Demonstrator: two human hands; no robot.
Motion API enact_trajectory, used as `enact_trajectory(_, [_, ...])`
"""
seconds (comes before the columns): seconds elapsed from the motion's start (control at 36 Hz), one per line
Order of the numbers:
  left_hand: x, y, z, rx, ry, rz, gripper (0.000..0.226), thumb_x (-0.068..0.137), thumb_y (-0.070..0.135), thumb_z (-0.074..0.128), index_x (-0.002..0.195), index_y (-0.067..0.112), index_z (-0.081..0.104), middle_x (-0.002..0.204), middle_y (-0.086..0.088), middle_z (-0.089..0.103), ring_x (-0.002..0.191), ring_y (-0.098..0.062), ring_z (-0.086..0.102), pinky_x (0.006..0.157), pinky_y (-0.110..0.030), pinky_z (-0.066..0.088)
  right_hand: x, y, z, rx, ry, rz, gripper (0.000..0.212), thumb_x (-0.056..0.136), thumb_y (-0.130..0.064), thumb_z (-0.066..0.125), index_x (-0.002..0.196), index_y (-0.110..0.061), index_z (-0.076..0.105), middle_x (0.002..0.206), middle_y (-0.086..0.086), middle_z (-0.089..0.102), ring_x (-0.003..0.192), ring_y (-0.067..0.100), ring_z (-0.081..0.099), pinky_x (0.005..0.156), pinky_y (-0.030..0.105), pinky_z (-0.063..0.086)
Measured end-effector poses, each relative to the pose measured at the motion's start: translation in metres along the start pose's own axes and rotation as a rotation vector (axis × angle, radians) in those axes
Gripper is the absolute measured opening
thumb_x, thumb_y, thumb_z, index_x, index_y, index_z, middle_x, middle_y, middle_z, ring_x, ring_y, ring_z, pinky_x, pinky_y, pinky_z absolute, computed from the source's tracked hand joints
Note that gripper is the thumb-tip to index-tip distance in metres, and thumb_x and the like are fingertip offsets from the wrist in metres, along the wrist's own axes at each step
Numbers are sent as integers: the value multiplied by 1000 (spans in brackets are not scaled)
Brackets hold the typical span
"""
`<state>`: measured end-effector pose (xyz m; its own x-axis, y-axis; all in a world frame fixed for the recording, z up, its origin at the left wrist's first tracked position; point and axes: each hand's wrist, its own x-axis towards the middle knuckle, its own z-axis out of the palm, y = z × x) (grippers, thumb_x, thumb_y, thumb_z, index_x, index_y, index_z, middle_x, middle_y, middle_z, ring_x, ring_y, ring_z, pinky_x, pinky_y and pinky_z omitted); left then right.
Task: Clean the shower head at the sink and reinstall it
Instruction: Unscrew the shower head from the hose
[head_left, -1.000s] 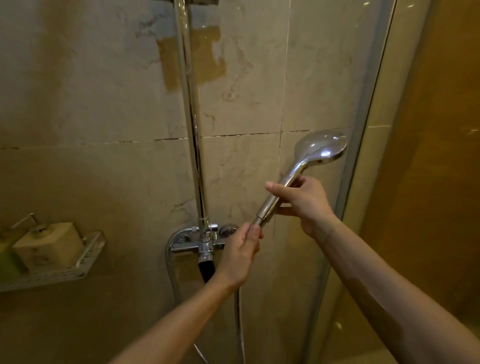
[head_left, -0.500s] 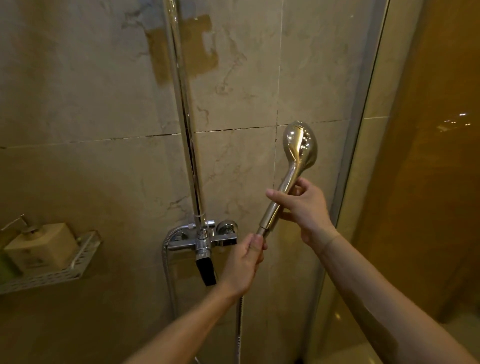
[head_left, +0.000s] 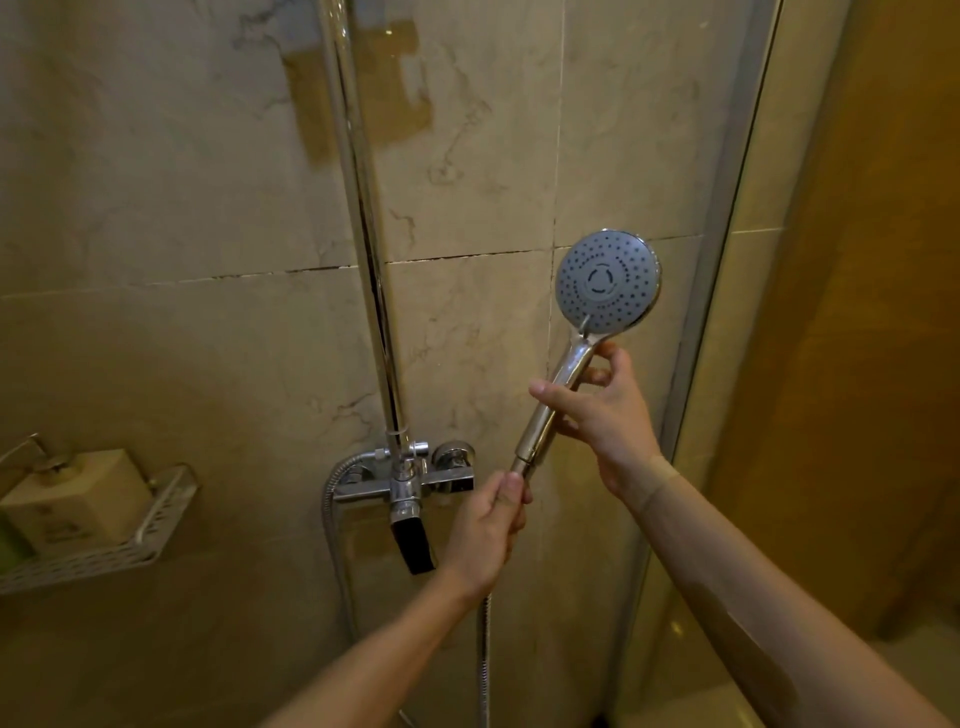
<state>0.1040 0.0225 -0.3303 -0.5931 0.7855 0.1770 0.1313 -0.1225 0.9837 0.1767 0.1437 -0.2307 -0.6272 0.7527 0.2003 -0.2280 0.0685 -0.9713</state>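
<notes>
At the centre of the frame, against a beige marble-tiled wall (head_left: 156, 208), one chrome riser pipe (head_left: 358, 208) runs down to one mixer tap (head_left: 410, 478). At lower left, one white wire shelf (head_left: 130, 540) holds one cream pump bottle (head_left: 72, 499). Since half a second ago, the one shower head (head_left: 605, 283) has turned: its grey nozzle face now points at the viewer, where the shiny chrome back showed before. It sits right of centre, held up in front of the wall. Two forearms reach up from the bottom edge. The right hand (head_left: 602, 410) grips the handle, thumb across it. The left hand (head_left: 493, 530) is curled around the one metal hose (head_left: 484, 649) at the handle's base.
</notes>
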Motion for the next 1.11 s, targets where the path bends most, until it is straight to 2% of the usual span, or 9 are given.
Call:
enact_trajectory(0.14, [-2,-6,1,-3,12,-8,38,93,53,38,83,18,51,52,11,35,41,-1,26,37,-16,20,3,3,-2,69,-25,26,80,72,1,82,139,-20,43,75,-6,66,79,18,70,73,42,61])
enact_trajectory(0.33, [2,-3,-1,-22,32,-3,36,89,50,39,83,16,50,52,11,34,40,-3,25,36,-16,20,2,6,-2,299,-60,99,67,85,11,63,143,-13,38,108,14,72,106,33,68,90,44,57])
enact_trajectory(0.42, [1,-2,1,9,8,20,36,92,49,39,82,16,50,52,11,34,41,-2,26,38,-15,21,0,4,3,210,-25,87,63,81,0,74,132,-16,40,114,12,72,105,28,68,90,44,54])
enact_trajectory(0.5, [-3,-4,3,44,-14,30,36,94,48,37,82,17,50,53,11,35,42,0,28,39,-13,23,1,4,3,124,38,59,54,76,-3,80,118,-15,48,108,9,71,96,23,69,84,43,57])
enact_trajectory(0.64, [-5,-6,4,12,-6,-2,35,90,50,38,83,17,50,54,11,33,42,-1,26,39,-15,21,4,0,-3,115,-34,75,40,74,1,80,108,-9,63,71,-9,71,76,14,70,80,44,58])
enact_trajectory(0.81, [-3,-3,1,18,4,5,35,89,50,39,82,19,51,54,11,34,43,-3,27,39,-17,20,4,2,-9,354,-45,143,64,83,8,67,139,-13,43,111,17,73,101,31,71,82,40,59])
enact_trajectory(0.89, [-4,-2,1,39,15,32,35,88,50,39,81,18,51,53,11,34,43,-2,27,39,-16,21,1,4,-4,284,-55,88,60,88,0,66,134,-25,37,114,15,71,105,32,69,90,46,56])
enact_trajectory(0.97, [-5,-5,1,103,25,77,35,90,49,38,80,19,52,52,11,36,45,-1,29,42,-14,24,-1,3,2,95,5,24,66,80,-12,79,128,-28,37,104,9,72,98,27,71,86,43,58])
enact_trajectory(1.11, [-7,-5,-2,145,38,95,37,90,53,39,82,19,53,55,11,38,48,-2,32,45,-15,26,1,1,3,127,27,28,48,79,-9,79,117,-24,53,107,7,71,94,23,68,76,40,58])
